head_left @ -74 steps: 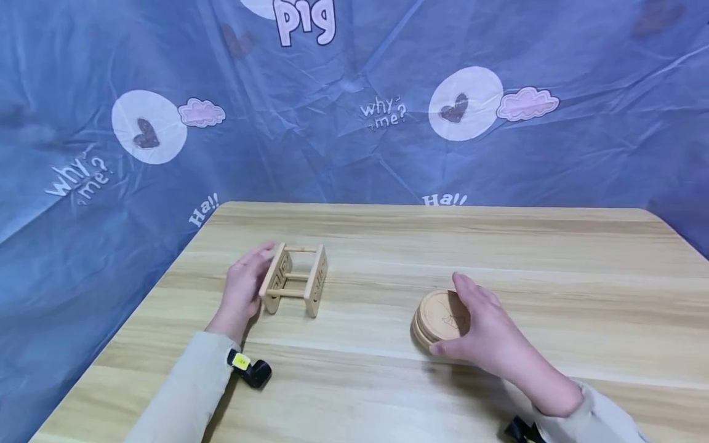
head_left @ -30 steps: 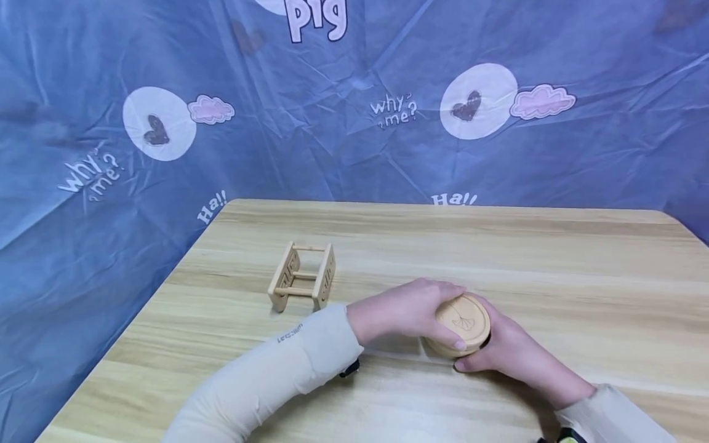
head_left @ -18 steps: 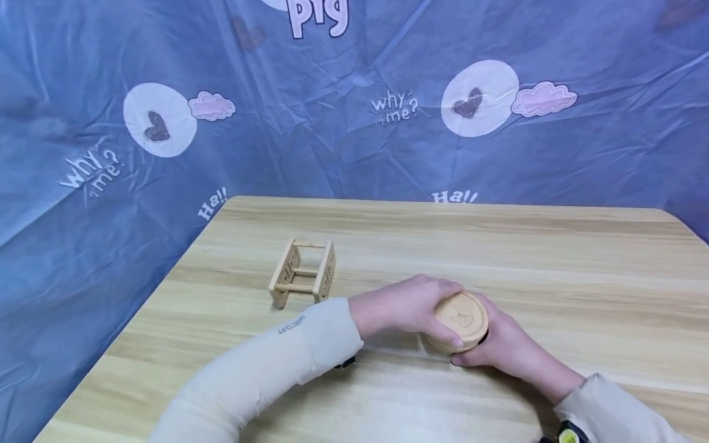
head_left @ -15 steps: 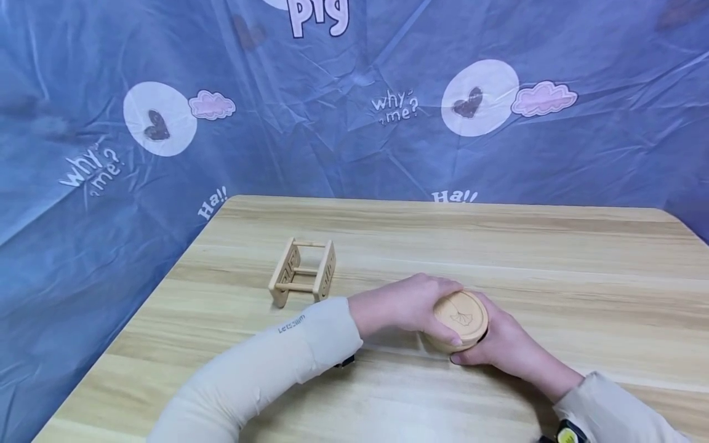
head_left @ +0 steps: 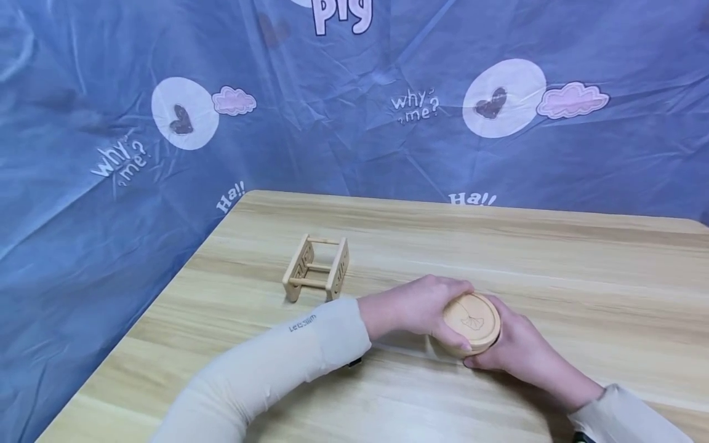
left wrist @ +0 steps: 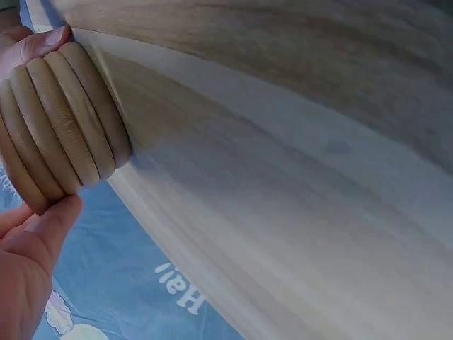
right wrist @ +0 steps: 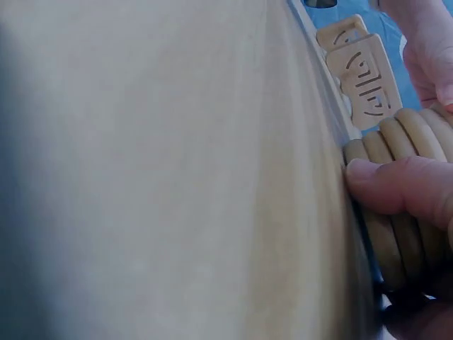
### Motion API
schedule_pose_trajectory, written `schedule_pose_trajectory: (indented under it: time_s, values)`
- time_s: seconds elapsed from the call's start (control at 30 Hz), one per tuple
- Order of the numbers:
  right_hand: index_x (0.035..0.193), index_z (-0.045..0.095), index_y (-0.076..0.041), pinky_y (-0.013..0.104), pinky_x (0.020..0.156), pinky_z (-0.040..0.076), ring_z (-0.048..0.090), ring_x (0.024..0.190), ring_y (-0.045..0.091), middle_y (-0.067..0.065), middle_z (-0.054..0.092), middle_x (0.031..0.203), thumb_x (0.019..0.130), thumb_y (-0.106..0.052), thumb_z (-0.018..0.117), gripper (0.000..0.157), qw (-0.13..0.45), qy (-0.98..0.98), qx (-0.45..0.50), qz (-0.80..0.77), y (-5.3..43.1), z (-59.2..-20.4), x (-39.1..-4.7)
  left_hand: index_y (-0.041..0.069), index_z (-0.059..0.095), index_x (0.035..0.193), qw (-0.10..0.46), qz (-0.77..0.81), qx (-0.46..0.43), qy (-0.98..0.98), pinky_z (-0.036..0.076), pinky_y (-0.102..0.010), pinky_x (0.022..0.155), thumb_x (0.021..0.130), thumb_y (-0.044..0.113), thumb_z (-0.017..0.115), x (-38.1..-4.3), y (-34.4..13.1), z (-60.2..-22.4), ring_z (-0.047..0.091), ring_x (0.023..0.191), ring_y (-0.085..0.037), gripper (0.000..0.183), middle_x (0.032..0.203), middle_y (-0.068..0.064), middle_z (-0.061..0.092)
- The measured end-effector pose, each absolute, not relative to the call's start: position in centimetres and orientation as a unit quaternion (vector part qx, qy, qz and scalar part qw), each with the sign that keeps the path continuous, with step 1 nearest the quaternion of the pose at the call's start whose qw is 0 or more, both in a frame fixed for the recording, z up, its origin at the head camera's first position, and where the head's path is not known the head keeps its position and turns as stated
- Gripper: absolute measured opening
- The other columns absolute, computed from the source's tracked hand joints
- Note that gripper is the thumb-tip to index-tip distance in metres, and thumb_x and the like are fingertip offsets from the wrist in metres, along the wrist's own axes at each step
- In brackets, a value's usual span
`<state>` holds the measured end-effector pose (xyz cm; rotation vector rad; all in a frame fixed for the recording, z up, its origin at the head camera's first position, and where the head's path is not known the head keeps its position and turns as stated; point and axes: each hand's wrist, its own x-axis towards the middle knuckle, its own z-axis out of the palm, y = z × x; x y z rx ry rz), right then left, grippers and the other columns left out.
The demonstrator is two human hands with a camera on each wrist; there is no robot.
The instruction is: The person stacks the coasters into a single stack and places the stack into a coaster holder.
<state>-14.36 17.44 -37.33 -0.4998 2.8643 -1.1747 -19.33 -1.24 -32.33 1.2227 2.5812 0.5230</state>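
A stack of several round wooden coasters [head_left: 471, 321] stands on the table, a leaf-like drawing engraved on the top one. My left hand [head_left: 423, 307] reaches across from the left and grips the upper coasters between thumb and fingers. From the right, my right hand [head_left: 517, 338] holds the stack lower down; its thumb lies across the coaster edges in the right wrist view. In the left wrist view the stacked coasters [left wrist: 64, 117] show their rounded rims, pressed together. To the left stands a wooden coaster holder [head_left: 336, 271] with cut-out side panels joined by rods, touched by neither hand.
The wood-grain table [head_left: 443, 400] has its far edge against a blue printed cloth [head_left: 343, 147], which also hangs along the left side. My left forearm sleeve [head_left: 277, 363] lies over the table in front of the holder.
My left hand has left the coaster holder and moved right to grip the coaster stack beside my right hand. In the last half second both hands stay on it; the head view has shifted slightly.
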Motion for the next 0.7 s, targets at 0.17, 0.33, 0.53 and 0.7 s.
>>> schedule_pose_trajectory:
  time_s: [0.17, 0.33, 0.53, 0.7]
  values:
    - [0.126, 0.045, -0.003, 0.030, 0.080, 0.047, 0.058, 0.098, 0.025, 0.014, 0.064, 0.108, 0.041, -0.029, 0.091, 0.100, -0.007, 0.920, -0.169, -0.355, 17.3, -36.9, -14.4, 0.012, 0.045, 0.132, 0.103, 0.199, 0.416, 0.882, 0.038, -0.008, 0.091, 0.065, 0.043, 0.080, -19.2, -1.7, -32.7, 0.051, 0.107, -0.002, 0.082, 0.122, 0.003, 0.057]
    - [0.127, 0.045, -0.004, 0.035, 0.079, 0.047, 0.058, 0.097, 0.025, 0.015, 0.064, 0.108, 0.041, -0.026, 0.091, 0.099, -0.009, 0.921, -0.173, -0.349, 17.0, -36.5, -14.4, 0.010, 0.042, 0.134, 0.092, 0.222, 0.413, 0.879, 0.036, -0.010, 0.096, 0.064, 0.040, 0.081, -19.1, -2.3, -32.9, 0.049, 0.114, -0.006, 0.085, 0.129, -0.001, 0.053]
    - [0.128, 0.045, -0.006, 0.030, 0.079, 0.046, 0.056, 0.094, 0.019, 0.010, 0.063, 0.109, 0.042, -0.025, 0.090, 0.099, -0.011, 0.921, -0.179, -0.347, 17.0, -36.2, -14.5, 0.007, 0.038, 0.135, 0.096, 0.246, 0.400, 0.878, 0.032, -0.011, 0.101, 0.062, 0.035, 0.084, -18.9, -2.9, -33.0, 0.047, 0.118, -0.008, 0.091, 0.132, -0.003, 0.049]
    - [0.129, 0.045, -0.003, 0.017, 0.077, 0.046, 0.055, 0.089, 0.007, 0.005, 0.062, 0.109, 0.046, -0.019, 0.089, 0.095, 0.003, 0.898, -0.201, -0.390, 17.1, -36.0, -14.6, 0.007, 0.036, 0.132, 0.101, 0.273, 0.390, 0.873, 0.037, -0.010, 0.096, 0.059, 0.031, 0.085, -18.7, -3.6, -33.1, 0.052, 0.108, -0.006, 0.090, 0.125, -0.005, 0.053]
